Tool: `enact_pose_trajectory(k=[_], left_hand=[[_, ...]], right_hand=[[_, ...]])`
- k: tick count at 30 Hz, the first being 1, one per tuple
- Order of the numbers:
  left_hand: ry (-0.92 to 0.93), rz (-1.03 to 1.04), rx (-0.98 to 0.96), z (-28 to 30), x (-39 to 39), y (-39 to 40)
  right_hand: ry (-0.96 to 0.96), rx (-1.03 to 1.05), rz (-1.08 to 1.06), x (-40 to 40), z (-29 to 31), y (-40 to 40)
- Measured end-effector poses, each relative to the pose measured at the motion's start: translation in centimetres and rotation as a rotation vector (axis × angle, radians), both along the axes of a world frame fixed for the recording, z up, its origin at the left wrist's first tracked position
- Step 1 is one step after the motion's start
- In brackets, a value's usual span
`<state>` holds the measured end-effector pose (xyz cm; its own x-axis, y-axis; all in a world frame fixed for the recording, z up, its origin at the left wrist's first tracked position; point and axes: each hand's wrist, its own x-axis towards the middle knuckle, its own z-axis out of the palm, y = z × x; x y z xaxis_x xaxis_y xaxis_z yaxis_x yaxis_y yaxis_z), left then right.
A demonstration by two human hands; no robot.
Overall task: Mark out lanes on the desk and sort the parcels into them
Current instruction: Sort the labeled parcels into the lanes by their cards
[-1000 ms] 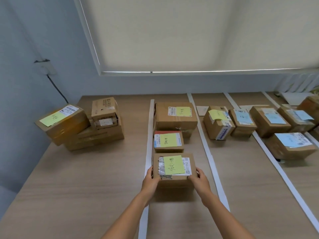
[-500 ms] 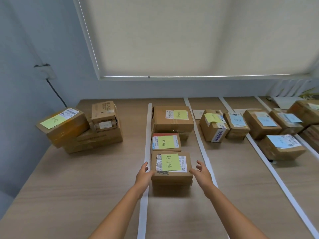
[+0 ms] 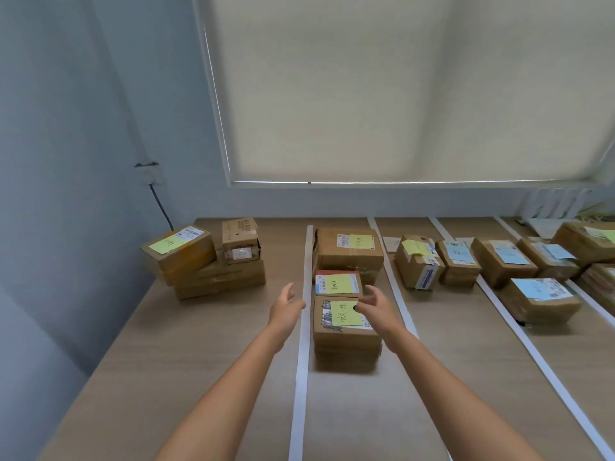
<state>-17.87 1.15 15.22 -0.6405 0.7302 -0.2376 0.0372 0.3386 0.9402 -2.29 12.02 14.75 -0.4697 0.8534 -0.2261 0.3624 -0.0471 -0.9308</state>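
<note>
A cardboard parcel with a yellow-green note (image 3: 342,322) lies nearest me in the lane between two white tape strips (image 3: 301,344). Behind it in the same lane sit a red-edged parcel (image 3: 336,283) and a larger parcel (image 3: 349,251). My left hand (image 3: 284,307) hovers over the left strip, fingers relaxed, holding nothing. My right hand (image 3: 374,306) hangs above the near parcel's right edge, fingers loosely spread, apart from it. At the left of the desk is an unsorted pile (image 3: 213,261) of three parcels.
The lanes to the right hold several parcels with yellow (image 3: 417,262) and blue notes (image 3: 539,301), split by more white strips (image 3: 519,334). A wall with a socket and cable (image 3: 159,201) borders the desk on the left. A closed blind hangs behind.
Both hands have let go of the near parcel and lifted away from its sides, moving up and forward. The parcel stays in the lane. The camera has tilted up.
</note>
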Motion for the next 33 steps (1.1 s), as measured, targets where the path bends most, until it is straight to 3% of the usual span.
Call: enact_pose_trajectory(k=[11, 23, 33], left_hand=[[-0.023, -0.016, 0.079, 2.0, -4.3, -5.1], [0.024, -0.046, 0.049, 2.1, -20.0, -13.3], [-0.005, 0.052, 0.014, -0.2, -28.1, -15.4]], right_hand=[[0.007, 0.074, 0.023, -6.0, 1.5, -6.3], [0.015, 0.043, 0.109, -21.2, 1.9, -14.8], [-0.024, 0.044, 0.201, -29.7, 1.8, -15.4]])
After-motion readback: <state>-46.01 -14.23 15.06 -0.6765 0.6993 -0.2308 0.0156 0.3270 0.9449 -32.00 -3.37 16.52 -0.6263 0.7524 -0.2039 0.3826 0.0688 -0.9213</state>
